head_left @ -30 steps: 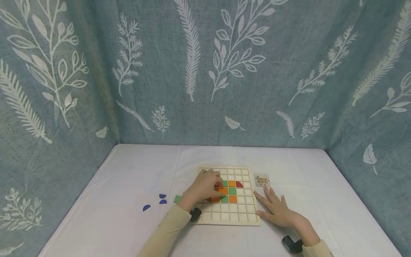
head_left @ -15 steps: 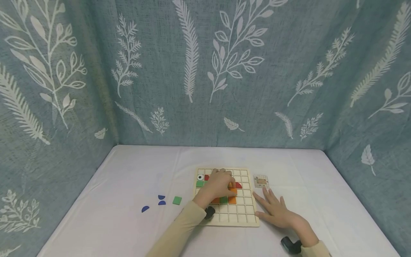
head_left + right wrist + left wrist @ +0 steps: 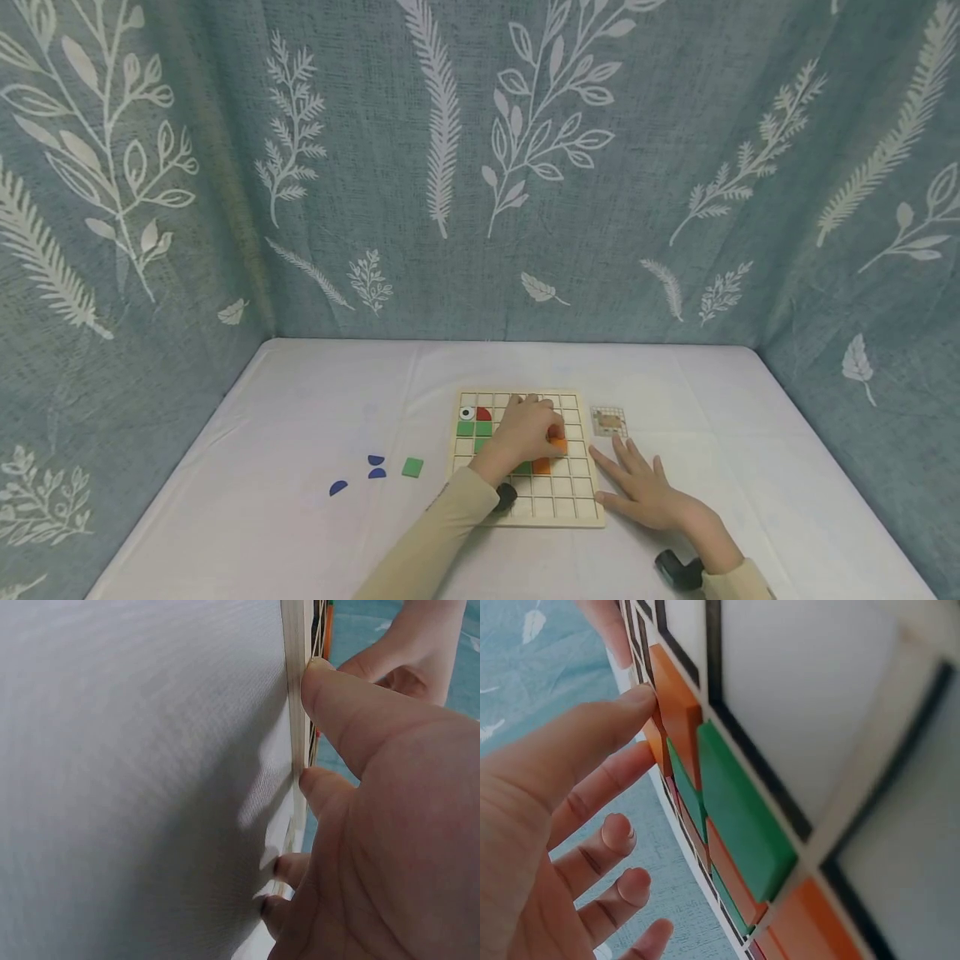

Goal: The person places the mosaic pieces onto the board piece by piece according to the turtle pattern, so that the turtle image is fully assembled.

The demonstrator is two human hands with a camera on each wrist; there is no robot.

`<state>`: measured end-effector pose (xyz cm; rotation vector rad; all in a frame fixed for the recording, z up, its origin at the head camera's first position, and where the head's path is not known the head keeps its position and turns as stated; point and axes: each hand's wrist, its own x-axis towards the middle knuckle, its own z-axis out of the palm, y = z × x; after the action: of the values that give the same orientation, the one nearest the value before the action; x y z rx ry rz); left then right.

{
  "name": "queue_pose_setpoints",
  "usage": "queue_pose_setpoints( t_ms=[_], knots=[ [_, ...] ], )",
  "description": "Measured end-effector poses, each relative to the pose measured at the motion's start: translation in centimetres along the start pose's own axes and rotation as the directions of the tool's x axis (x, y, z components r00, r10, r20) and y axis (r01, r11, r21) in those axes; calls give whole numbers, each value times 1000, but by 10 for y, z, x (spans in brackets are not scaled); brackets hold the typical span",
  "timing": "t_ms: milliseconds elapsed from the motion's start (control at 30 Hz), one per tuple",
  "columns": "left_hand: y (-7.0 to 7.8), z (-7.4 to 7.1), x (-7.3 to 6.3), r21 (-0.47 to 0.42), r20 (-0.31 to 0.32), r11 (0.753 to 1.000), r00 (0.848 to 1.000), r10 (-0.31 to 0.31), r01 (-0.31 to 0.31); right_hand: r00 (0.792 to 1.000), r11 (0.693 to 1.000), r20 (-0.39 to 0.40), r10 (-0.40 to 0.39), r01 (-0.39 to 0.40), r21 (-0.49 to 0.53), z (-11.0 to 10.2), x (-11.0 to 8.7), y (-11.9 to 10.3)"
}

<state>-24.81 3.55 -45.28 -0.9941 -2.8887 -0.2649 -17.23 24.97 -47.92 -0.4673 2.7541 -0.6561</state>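
Observation:
My left hand (image 3: 525,435) is over the right part of the wooden grid board (image 3: 555,507). Its thumb and index finger pinch an orange square tile (image 3: 657,745) close to the board's face; the other fingers are loosely bent. Beside it in the left wrist view lie another orange tile (image 3: 681,705) and a green square tile (image 3: 739,814). This hand hides part of the coloured pattern in the head view. My right hand (image 3: 648,493) lies with fingers spread, thumb (image 3: 330,697) and index fingertip right at the board's right edge.
Left of the board lie a loose green square (image 3: 412,467) and blue half-circles (image 3: 338,487). A small picture card (image 3: 609,422) is beyond the right fingertips. An eye tile (image 3: 467,413) and red quarter-circle (image 3: 483,414) sit at the board's upper left.
My left hand has shifted right across the board with the orange tile, uncovering the eye, red and green tiles at the left. The right hand stays in place.

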Motion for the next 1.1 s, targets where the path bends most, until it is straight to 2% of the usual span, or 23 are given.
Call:
queue_pose_setpoints(
  t_ms=[300,767,933,1100],
  knots=[
    [0,1,-1,-12,-36,1000,999,3,-4,1000,1000,4,1,-1,10,-1,-1,-2],
    [-1,3,-6,-45,-11,999,1000,-14,14,1000,1000,11,4,-4,23,0,-1,1],
    [-6,1,-11,-117,3,993,1000,-23,24,1000,1000,9,11,-11,22,0,0,1],
    [-13,-1,-18,-232,11,972,999,-30,31,1000,1000,14,19,-19,9,0,0,0]
  ],
)
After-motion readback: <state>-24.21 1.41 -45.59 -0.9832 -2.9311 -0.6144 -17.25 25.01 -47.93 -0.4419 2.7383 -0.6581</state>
